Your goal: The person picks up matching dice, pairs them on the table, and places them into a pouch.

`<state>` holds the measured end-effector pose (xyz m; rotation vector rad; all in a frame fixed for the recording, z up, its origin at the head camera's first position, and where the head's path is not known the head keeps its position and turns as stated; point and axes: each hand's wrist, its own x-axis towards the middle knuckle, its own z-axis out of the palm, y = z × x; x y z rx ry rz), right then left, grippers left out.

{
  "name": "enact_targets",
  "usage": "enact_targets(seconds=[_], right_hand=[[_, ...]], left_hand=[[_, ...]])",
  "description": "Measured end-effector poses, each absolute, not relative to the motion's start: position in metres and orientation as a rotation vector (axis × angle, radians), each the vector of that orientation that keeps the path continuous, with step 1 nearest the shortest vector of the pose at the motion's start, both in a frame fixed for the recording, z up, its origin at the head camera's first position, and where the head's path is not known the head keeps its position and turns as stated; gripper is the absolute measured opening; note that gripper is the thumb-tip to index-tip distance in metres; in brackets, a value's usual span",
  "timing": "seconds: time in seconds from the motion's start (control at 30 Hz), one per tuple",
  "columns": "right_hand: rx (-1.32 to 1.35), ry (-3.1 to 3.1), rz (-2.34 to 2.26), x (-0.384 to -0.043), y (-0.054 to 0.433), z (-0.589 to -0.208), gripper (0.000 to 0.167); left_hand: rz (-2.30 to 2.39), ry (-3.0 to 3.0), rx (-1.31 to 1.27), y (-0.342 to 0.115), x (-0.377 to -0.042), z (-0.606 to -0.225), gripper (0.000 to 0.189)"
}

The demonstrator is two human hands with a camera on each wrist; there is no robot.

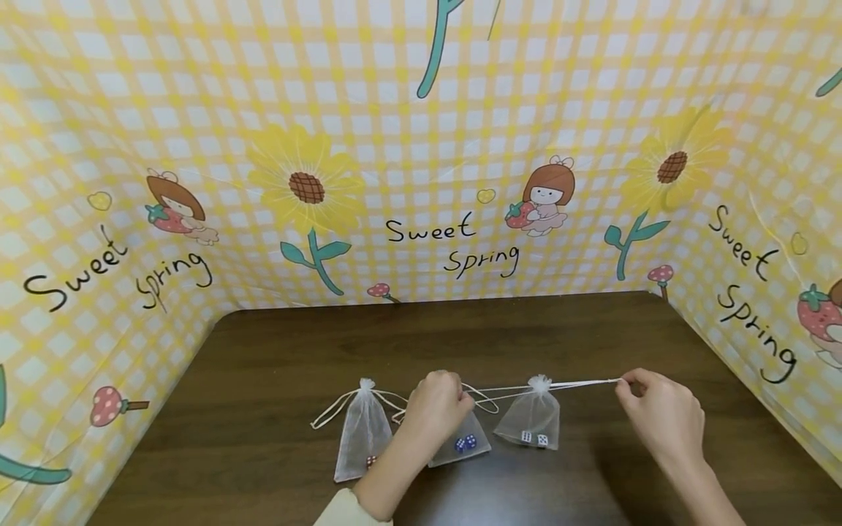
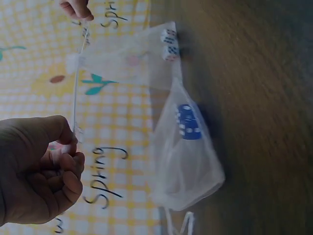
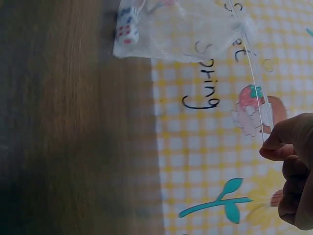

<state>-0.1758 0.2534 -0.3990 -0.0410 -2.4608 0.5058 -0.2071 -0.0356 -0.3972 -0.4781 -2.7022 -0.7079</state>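
Note:
Two white dice (image 1: 534, 438) show through a sheer white drawstring pouch (image 1: 546, 413), its neck gathered tight. My right hand (image 1: 664, 416) pinches the right end of its drawstring (image 1: 582, 383) between thumb and forefinger. On the other side my left hand (image 2: 44, 171) pinches the opposite end, and the cord runs taut between both hands. Beneath my left hand, as the head view has it, lies a second pouch (image 1: 476, 442) with blue dice (image 1: 465, 443), partly covered by that hand. In the right wrist view the white dice (image 3: 127, 32) sit at the pouch's bottom.
To the left, a third sheer pouch (image 1: 358, 438) with its neck gathered lies near my left forearm, which partly hides the red dice (image 1: 371, 461) inside. All rest on a dark wooden table (image 1: 296, 343). A yellow checked cloth (image 1: 421, 146) encloses the back and sides.

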Motion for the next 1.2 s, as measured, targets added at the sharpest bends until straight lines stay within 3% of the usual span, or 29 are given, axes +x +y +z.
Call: enact_targets(seconds=[0.2, 0.43, 0.6, 0.93, 1.2], right_hand=[[-0.133, -2.607, 0.567, -0.202, 0.254, -0.407, 0.015], [-0.195, -2.722, 0.579, -0.234, 0.257, -0.415, 0.020], [-0.192, -2.766, 0.576, -0.251, 0.253, -0.417, 0.019], [-0.232, -2.841, 0.608, -0.242, 0.246, -0.431, 0.014], [-0.136, -2.945, 0.644, -0.223, 0.229, -0.433, 0.007]], left_hand=[[-0.689, -2.719, -0.441, -0.031, -0.229, -0.411, 0.034], [-0.606, -2.749, -0.377, -0.020, -0.250, -0.421, 0.017], [-0.585, -2.741, -0.322, -0.015, -0.257, -0.427, 0.016], [-0.540, -2.757, -0.332, -0.007, -0.256, -0.433, 0.013], [-0.332, -2.756, -0.498, -0.003, -0.245, -0.436, 0.012]])
